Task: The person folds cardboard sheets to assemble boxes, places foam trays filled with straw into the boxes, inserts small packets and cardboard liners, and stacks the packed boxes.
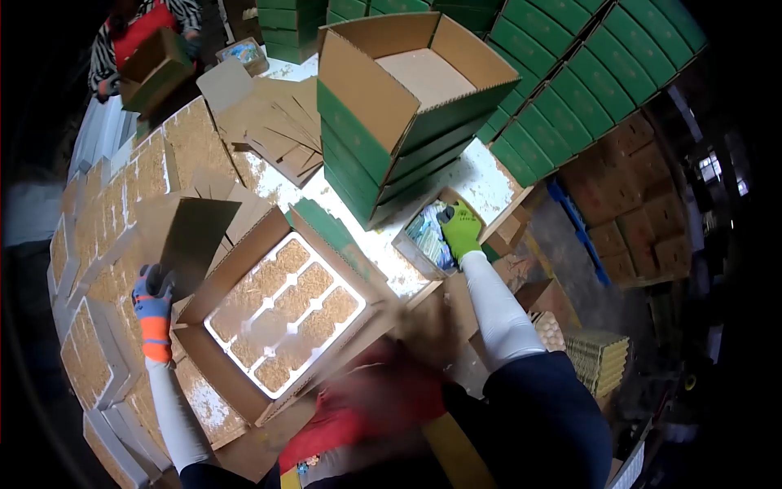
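Note:
My left hand [153,306], in a grey and orange glove, is closed on the edge of a brown cardboard panel [195,244]. That panel stands at the upper left side of an open cardboard box [224,367]. Inside the box lies a white-framed tray [293,314] with tan, crumbly blocks in its compartments. My right hand [462,228], in a bright green glove, reaches into a small carton [418,253] of blue and white packets [430,239]. Its fingers are bent against the packets, and what they hold, if anything, is hidden.
Stacked green cartons [366,163], the top one open, stand ahead, with more green cartons [562,106] behind. Tan blocks [122,204] line the left. Flat cardboard pieces [281,130] lie on the table. Another person [147,49] holds a box at the upper left. Egg trays [599,359] stand at right.

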The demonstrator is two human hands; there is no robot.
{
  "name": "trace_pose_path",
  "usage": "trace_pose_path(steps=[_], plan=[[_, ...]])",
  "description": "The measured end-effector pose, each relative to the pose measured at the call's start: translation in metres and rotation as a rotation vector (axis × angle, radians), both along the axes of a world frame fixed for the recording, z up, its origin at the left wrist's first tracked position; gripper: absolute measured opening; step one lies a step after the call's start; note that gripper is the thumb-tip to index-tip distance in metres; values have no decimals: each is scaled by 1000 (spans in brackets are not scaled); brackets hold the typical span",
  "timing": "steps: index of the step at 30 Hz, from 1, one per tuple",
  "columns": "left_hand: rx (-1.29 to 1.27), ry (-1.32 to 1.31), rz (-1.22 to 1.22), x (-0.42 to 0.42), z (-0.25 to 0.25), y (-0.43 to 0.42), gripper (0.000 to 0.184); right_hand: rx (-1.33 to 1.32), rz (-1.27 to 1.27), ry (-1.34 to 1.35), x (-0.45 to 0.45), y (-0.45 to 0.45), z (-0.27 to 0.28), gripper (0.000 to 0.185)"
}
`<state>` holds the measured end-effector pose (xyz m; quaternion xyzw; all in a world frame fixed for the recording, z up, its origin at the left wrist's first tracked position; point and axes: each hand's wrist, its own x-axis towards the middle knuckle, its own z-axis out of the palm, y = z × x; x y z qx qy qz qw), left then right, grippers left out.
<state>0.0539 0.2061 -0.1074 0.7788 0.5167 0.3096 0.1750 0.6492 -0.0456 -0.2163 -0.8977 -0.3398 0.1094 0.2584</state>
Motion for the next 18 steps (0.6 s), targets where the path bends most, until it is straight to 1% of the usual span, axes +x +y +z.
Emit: trace_pose_path(steps=[1,2,4,5,6,8,9,10,12,14,15,16,17,18], plan=[[-12,-40,57,-3,1,-6,38,-130,45,-369,3,2,-9,40],[9,-60,91,-6,2,-12,38,-213,31,-272,12,9,-14,45],[40,-97,-31,-12,17,-35,36,-273,158,-260,-3,8,18,56],[5,-64,-71,-3,42,-53,35,-392,115,-207,-14,8,37,69],[7,-63,-60,-7,44,-60,35,-433,119,-226,-25,9,45,76],[55,-97,-73,-14,48,-76,36,-200,94,-271,-28,2,25,55],[28,-143,-51,-10,57,-84,34,-148,13,-211,-32,5,24,51],[37,-149,-43,-11,61,-87,34,-139,97,-241,-32,4,27,47],[181,-39,-17,-15,66,-99,33,-80,23,-156,-33,2,33,46],[210,-54,12,-14,79,-112,32,-67,-91,-354,-16,-1,7,45],[294,1,45,-16,86,-119,32,-74,-92,-287,-15,-4,26,42],[374,60,81,-16,94,-127,33,113,-1,-400,-30,-9,60,35],[403,-28,96,-8,106,-141,37,195,79,-151,-40,3,96,23],[592,81,49,11,129,-152,41,724,152,81,-47,8,83,25]])
